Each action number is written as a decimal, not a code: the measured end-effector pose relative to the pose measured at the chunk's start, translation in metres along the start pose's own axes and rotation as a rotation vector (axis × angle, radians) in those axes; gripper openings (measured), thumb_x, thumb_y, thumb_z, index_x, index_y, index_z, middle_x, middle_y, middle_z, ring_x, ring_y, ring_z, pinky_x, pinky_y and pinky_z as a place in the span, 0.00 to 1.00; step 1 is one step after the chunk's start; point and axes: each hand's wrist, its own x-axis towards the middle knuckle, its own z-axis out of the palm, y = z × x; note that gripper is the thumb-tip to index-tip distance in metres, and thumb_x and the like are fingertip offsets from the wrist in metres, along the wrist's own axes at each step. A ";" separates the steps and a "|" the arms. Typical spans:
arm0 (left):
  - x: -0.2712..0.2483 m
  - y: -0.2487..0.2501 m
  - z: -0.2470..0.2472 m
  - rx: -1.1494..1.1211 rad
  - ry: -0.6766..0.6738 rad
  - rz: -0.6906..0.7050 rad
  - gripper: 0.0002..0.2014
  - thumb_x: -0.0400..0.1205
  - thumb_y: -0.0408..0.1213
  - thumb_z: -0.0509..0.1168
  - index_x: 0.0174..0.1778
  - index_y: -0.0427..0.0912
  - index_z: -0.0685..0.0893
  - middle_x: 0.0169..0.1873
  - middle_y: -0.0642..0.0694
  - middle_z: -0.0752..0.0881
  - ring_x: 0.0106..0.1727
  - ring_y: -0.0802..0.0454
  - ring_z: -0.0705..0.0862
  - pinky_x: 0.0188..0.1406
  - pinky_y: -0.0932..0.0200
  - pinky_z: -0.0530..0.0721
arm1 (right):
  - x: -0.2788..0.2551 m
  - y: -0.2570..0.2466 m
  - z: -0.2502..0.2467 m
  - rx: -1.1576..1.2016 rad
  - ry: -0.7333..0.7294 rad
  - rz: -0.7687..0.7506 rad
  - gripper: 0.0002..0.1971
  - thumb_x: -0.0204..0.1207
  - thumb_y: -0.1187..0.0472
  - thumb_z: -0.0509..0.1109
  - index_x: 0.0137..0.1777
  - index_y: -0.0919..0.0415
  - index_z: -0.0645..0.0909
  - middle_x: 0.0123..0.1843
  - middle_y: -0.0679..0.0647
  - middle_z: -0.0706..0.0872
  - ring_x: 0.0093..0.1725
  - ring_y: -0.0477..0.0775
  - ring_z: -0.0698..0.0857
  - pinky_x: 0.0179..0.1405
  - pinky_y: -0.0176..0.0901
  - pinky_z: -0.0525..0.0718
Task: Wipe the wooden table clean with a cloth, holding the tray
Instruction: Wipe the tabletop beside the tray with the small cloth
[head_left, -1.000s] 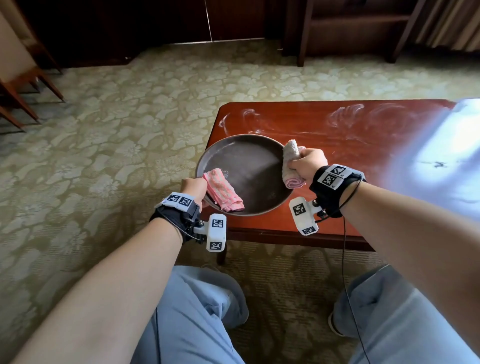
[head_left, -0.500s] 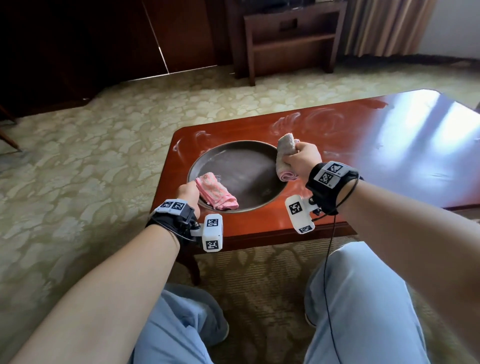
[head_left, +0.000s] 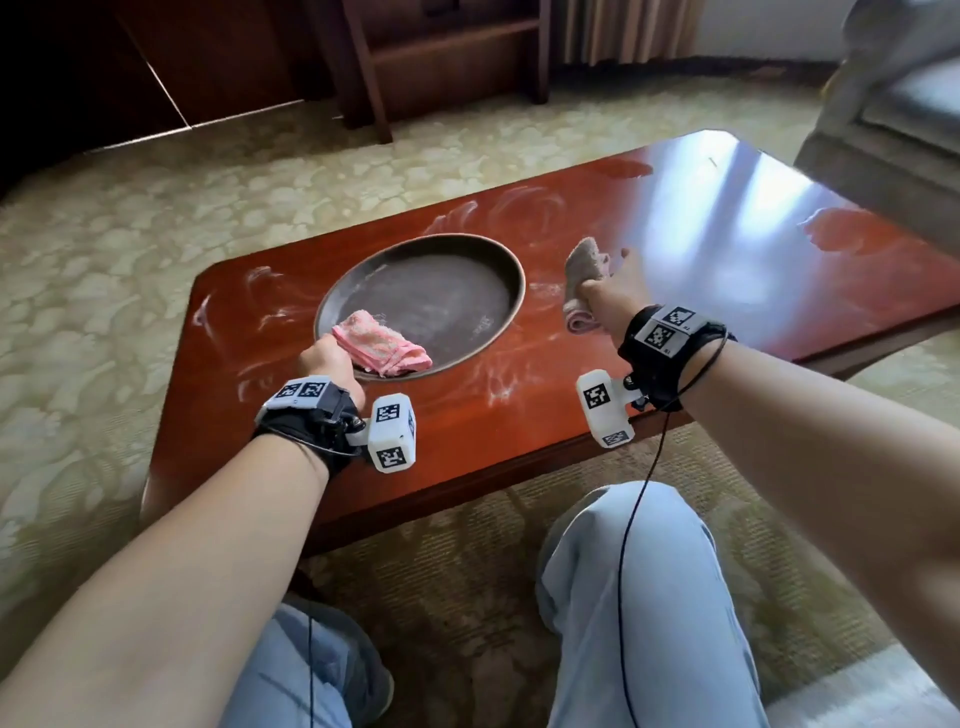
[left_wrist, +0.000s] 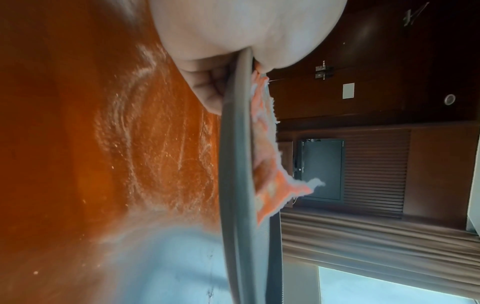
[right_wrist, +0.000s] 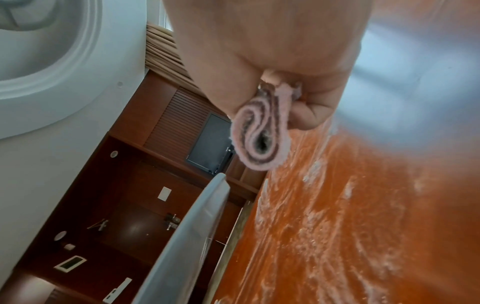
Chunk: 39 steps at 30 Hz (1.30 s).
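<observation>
Wooden table (head_left: 675, 291) sits low in front of your knees, reddish and glossy, with whitish powdery swirls smeared across the near and left parts of the top. Your round dark tray (head_left: 498, 270) is on the left half of it, and a crumpled pink cloth (head_left: 382, 349) lies inside the tray at the near edge.

Your left hand (head_left: 327, 358) has that near rim pinched: in the left wrist view the thumb sits on top next to the pink cloth and the curled fingers (left_wrist: 207, 90) are tucked under the rim (left_wrist: 236, 144), so that side looks lifted a bit off the wood, though I can't tell how much.

Your right hand (head_left: 605, 296) is just right of the tray, fingers wrapped tight around a rolled-up pinkish-grey cloth (head_left: 584, 262). The right wrist view shows the roll (right_wrist: 259, 135) end-on, poking out of your fist right over the dusty streaks, with the tray's edge (right_wrist: 197, 226) just beside it. Whether the roll is actually touching the wood, I can't tell.
</observation>
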 end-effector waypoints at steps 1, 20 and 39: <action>0.000 0.000 0.007 0.000 -0.001 -0.014 0.16 0.80 0.38 0.61 0.59 0.33 0.84 0.57 0.37 0.88 0.53 0.39 0.87 0.59 0.41 0.86 | 0.011 0.011 -0.001 -0.053 0.006 0.011 0.44 0.59 0.61 0.70 0.79 0.55 0.61 0.65 0.62 0.80 0.58 0.64 0.86 0.59 0.62 0.86; 0.061 -0.005 0.064 -0.133 -0.114 0.004 0.11 0.82 0.35 0.61 0.52 0.35 0.87 0.49 0.35 0.91 0.47 0.38 0.92 0.49 0.34 0.90 | 0.047 0.056 0.021 -0.941 0.063 -0.121 0.16 0.79 0.58 0.66 0.64 0.58 0.68 0.63 0.62 0.73 0.58 0.69 0.81 0.51 0.59 0.80; 0.084 -0.023 0.048 -0.111 -0.126 -0.024 0.17 0.81 0.43 0.61 0.60 0.37 0.84 0.51 0.38 0.89 0.49 0.39 0.91 0.53 0.36 0.89 | 0.031 0.062 0.039 -1.029 -0.011 -0.046 0.18 0.78 0.51 0.65 0.62 0.59 0.69 0.62 0.63 0.80 0.60 0.69 0.82 0.53 0.56 0.79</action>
